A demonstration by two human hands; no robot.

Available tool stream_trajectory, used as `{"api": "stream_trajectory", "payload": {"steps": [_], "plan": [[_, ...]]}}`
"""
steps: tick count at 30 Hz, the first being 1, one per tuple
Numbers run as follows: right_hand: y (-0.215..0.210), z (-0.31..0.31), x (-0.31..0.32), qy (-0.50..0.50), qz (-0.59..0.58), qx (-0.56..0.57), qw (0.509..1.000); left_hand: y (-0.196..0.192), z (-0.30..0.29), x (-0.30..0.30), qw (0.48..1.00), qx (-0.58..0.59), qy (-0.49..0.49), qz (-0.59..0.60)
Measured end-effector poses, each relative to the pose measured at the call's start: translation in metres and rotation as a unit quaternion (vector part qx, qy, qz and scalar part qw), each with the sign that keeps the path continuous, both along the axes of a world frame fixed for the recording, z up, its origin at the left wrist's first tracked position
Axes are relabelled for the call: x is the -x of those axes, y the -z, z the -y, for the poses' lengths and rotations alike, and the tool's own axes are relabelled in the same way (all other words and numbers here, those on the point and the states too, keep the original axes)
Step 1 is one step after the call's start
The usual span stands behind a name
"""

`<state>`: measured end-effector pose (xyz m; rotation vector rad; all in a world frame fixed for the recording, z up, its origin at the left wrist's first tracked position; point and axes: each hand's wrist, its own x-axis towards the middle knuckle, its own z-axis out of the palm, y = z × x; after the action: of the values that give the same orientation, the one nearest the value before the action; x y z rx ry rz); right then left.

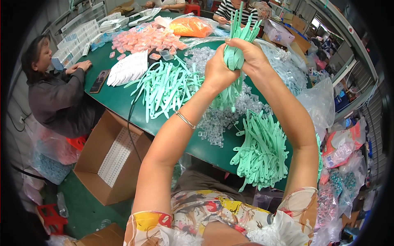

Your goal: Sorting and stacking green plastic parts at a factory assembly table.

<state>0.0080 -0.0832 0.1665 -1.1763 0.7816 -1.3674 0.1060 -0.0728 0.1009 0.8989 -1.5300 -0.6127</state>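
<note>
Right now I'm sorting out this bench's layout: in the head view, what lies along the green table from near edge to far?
Heap of mint-green straps → clear plastic clips → loose spread of green straps → pink pieces → orange bag.

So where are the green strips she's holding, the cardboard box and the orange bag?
green strips (234, 57), head view, the bunched middle between both hands
cardboard box (92, 158), head view, its left wall
orange bag (191, 27), head view, its middle
</note>
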Motion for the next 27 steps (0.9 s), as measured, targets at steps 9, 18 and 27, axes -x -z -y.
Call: {"api": "stream_trajectory", "payload": {"steps": [9,18,27], "plan": [[-0.016,-0.008,0.007,0.045,-0.352,0.083,0.931,-0.005,-0.006,-0.001,0.973,-0.119,0.168,-0.105],[-0.031,0.005,0.021,-0.076,-0.371,-0.076,0.922,0.009,-0.014,-0.017,0.822,-0.277,0.359,-0.345],[0.029,0.004,0.059,-0.047,-0.255,0.030,0.965,0.026,-0.007,-0.029,0.726,-0.350,0.412,-0.425]]}}
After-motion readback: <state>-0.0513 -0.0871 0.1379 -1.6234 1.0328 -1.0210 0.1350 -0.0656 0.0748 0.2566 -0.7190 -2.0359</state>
